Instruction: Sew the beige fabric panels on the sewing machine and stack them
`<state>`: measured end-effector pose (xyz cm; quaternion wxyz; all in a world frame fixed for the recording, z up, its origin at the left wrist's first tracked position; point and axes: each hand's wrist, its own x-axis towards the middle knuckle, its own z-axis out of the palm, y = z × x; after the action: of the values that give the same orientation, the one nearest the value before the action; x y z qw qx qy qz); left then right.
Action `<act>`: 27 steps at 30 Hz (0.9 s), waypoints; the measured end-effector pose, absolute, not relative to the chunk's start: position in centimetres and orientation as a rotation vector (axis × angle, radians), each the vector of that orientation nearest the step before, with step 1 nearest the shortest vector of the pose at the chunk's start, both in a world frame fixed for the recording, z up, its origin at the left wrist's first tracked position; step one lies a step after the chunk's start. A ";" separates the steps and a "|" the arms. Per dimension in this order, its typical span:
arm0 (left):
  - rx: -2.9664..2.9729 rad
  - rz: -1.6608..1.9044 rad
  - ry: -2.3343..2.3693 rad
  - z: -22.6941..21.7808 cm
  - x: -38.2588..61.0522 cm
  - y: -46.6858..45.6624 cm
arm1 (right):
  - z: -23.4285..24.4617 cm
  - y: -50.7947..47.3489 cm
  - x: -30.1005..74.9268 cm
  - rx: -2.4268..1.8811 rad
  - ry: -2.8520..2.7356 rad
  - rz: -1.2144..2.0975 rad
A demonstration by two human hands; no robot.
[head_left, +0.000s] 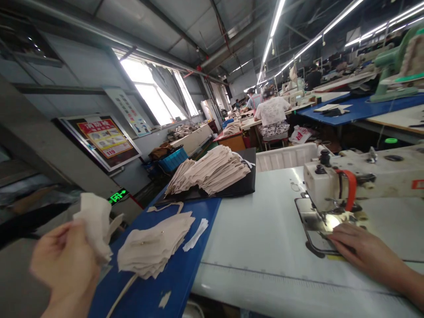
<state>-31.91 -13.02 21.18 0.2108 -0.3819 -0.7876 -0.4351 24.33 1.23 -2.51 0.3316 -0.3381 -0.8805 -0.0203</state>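
My left hand (68, 258) is raised at the left, its fingers closed around a few beige fabric pieces (94, 223). On the right, my right hand (359, 249) lies flat with its fingers stretched by the lit needle area of a sewing machine (331, 181). Its fingertips reach the metal needle plate (314, 223); the presser foot is hard to make out in the glare. Between my hands, a layered stack of beige fabric pieces (154, 243) lies on a blue board (185, 282), beside a small white strip (196, 235).
A bigger pile of beige pieces (215, 170) sits on a black surface (247, 170) behind the stack. The pale table (238, 243) has a ruler marking along its front. A white plastic bin (286, 157) stands behind it. Further back, a person (273, 110) sits at another table.
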 end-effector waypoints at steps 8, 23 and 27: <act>-1.582 -1.758 -2.251 14.7 -11.3 -6.5 | -0.4 0.5 23.5 -0.989 -2.346 0.152; -2.759 -1.011 -2.012 0.5 -2.6 -0.7 | 1.3 -6.0 22.1 -1.119 -2.281 0.404; -2.837 -0.433 -1.573 -0.9 -2.4 -1.5 | 1.0 -5.5 20.0 -1.067 -2.382 0.318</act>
<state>-2.36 -1.48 -0.95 -0.0655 -0.8650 -0.4796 -0.1319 19.95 -5.47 1.04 0.2532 -0.3927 -0.8764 0.1168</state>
